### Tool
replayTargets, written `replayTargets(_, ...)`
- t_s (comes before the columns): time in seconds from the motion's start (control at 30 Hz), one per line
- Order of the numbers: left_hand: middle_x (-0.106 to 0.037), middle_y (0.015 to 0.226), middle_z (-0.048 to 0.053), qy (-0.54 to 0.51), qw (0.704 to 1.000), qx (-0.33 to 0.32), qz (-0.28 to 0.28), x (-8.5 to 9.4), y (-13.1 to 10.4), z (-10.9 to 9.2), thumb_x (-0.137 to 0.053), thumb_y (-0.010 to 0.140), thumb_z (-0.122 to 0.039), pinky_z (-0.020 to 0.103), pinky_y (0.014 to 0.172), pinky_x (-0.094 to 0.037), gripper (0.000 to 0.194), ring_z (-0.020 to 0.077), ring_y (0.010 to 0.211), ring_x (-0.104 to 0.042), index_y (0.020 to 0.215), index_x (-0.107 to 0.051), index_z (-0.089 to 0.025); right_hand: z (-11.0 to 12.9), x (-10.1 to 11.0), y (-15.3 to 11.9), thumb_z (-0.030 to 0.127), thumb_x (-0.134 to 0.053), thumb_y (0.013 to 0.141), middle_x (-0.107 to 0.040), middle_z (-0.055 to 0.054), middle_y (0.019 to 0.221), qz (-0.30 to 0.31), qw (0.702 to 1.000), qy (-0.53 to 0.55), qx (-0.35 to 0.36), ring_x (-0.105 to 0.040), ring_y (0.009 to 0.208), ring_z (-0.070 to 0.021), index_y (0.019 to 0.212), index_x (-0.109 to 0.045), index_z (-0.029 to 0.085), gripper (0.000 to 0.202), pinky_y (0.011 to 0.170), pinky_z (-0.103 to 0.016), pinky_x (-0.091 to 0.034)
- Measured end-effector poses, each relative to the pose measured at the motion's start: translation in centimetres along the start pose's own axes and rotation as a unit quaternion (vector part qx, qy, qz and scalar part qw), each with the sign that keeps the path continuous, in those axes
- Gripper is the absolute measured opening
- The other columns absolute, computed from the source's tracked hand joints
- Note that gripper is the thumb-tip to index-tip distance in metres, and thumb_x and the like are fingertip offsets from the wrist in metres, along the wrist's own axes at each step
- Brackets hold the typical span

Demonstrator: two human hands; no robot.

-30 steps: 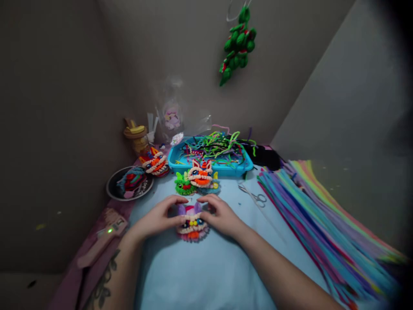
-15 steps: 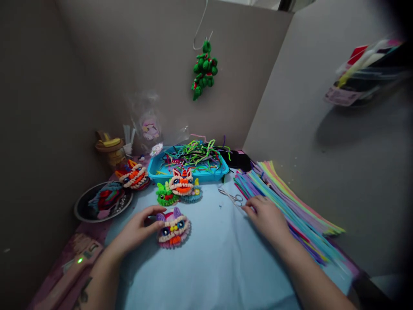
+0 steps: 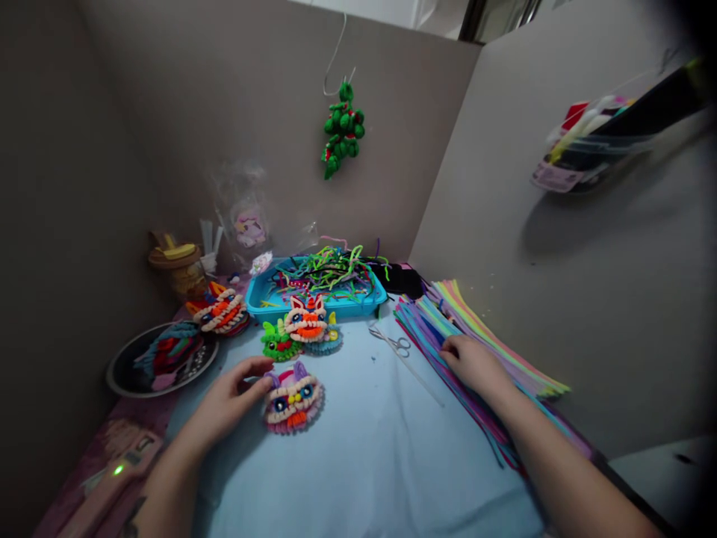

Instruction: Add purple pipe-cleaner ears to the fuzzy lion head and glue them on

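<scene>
A pink and purple lion head made of pipe cleaners (image 3: 294, 403), with blue eyes and a cream brow, lies on the light blue cloth. At its upper left, my left hand (image 3: 232, 396) has curved fingers and thumb at the purple ear, gripping it lightly. My right hand (image 3: 476, 366) rests over the bundle of long pipe cleaners (image 3: 437, 329), its fingers pinched together among the strands; the fingertips are partly hidden. Scissors (image 3: 392, 342) lie to the left of that bundle. A single pale strand (image 3: 423, 381) lies loose on the cloth below them.
A blue tray (image 3: 370, 305) full of pipe-cleaner scraps stands at the back, with several finished heads (image 3: 307, 320) before it. To the left are a metal bowl (image 3: 120, 381) and a pink glue gun (image 3: 112, 486) with a green light. Grey panels (image 3: 252, 97) surround the table.
My right hand has moved from beside the scissors to the right, onto the pipe cleaners. My left hand stays at the lion head. The view has shifted slightly.
</scene>
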State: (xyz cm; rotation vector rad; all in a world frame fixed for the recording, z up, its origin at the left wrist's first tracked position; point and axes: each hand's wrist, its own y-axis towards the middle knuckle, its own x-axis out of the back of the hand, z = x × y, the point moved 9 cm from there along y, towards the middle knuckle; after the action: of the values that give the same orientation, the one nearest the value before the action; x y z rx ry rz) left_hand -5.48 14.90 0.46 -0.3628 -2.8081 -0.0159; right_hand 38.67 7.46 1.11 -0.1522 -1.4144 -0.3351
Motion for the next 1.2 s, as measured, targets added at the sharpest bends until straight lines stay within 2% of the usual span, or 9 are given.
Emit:
replayTargets(0.23,-0.074,0.092,0.012,0.022,0.995,-0.008,-0.092,2.2,0.3,0.2,-0.072,0.057,-0.059,0.039,0.081,-0.050,0.050,0.0311,0.088,-0.067,0.086,-0.073,-0.018,-1.0,-1.5,1.1,0.026,-0.055,0.081,-0.061,-0.004,0.065,0.031,0.999,0.016,-0.033,-0.053,0.057,-0.0159,0.069,-0.056,0.018,0.014,0.051,-0.025,-0.028)
replayTargets(0.47,-0.072,0.084,0.008,0.006,0.983,0.011,-0.182,4.2,0.0,0.5,-0.068,0.057,-0.059,0.033,0.076,-0.049,0.049,0.0266,0.084,-0.065,0.083,-0.069,-0.018,-2.2,-1.9,1.4,0.025,-0.055,0.080,-0.057,-0.001,0.060,0.053,0.995,0.044,-0.067,-0.050,0.056,-0.0146,0.063,-0.051,0.019,0.018,0.051,-0.024,-0.027)
replayTargets(0.6,-0.071,0.078,0.005,-0.010,0.978,0.013,-0.206,4.9,-0.1,0.8,-0.068,0.057,-0.057,0.031,0.072,-0.048,0.044,0.0240,0.079,-0.064,0.079,-0.068,-0.019,-2.2,-2.4,1.6,0.029,-0.059,0.077,-0.055,0.001,0.057,0.062,0.992,0.079,-0.081,-0.048,0.055,-0.0141,0.062,-0.051,0.020,0.020,0.051,-0.024,-0.027)
replayTargets(0.77,-0.070,0.076,0.005,-0.024,0.975,0.007,-0.222,5.2,-0.1,0.8,-0.069,0.055,-0.057,0.030,0.068,-0.048,0.044,0.0231,0.077,-0.063,0.077,-0.068,-0.019,-1.9,-2.0,1.5,0.024,-0.060,0.072,-0.050,0.003,0.051,0.072,0.981,0.148,-0.102,-0.045,0.052,-0.0126,0.055,-0.049,0.019,0.021,0.049,-0.024,-0.026)
replayTargets(0.9,-0.070,0.075,0.004,-0.034,0.974,0.004,-0.224,5.3,-0.3,0.5,-0.070,0.055,-0.056,0.029,0.066,-0.048,0.042,0.0222,0.075,-0.063,0.075,-0.068,-0.020,-2.1,-1.1,0.8,0.024,-0.058,0.072,-0.045,0.005,0.048,0.084,0.961,0.238,-0.114,-0.040,0.045,-0.0102,0.055,-0.049,0.019,0.019,0.044,-0.023,-0.024)
replayTargets(0.97,-0.069,0.073,0.003,-0.042,0.973,0.001,-0.228,5.4,-0.4,0.3,-0.071,0.054,-0.056,0.028,0.065,-0.048,0.041,0.0220,0.074,-0.063,0.074,-0.068,-0.020,-2.1,-0.7,0.4,0.027,-0.057,0.073,-0.047,0.005,0.048,0.091,0.945,0.294,-0.112,-0.041,0.044,-0.0096,0.057,-0.052,0.018,0.019,0.042,-0.022,-0.026)
replayTargets(1.07,-0.069,0.071,0.003,-0.047,0.971,-0.007,-0.235,5.6,-0.5,0.2,-0.073,0.054,-0.056,0.028,0.063,-0.049,0.040,0.0221,0.072,-0.063,0.073,-0.068,-0.021,-2.3,0.0,-0.3,0.032,-0.059,0.073,-0.059,-0.001,0.055,0.090,0.914,0.379,-0.109,-0.053,0.050,-0.0126,0.060,-0.058,0.017,0.020,0.045,-0.022,-0.039)
replayTargets(1.2,-0.069,0.073,0.003,-0.054,0.969,-0.004,-0.242,5.9,-0.5,0.6,-0.073,0.054,-0.057,0.027,0.063,-0.049,0.043,0.0211,0.073,-0.063,0.074,-0.068,-0.020,-3.4,2.1,-1.0,0.034,-0.064,0.068,-0.070,-0.011,0.072,0.052,0.866,0.484,-0.117,-0.067,0.069,-0.0210,0.069,-0.064,0.016,0.018,0.060,-0.030,-0.055)
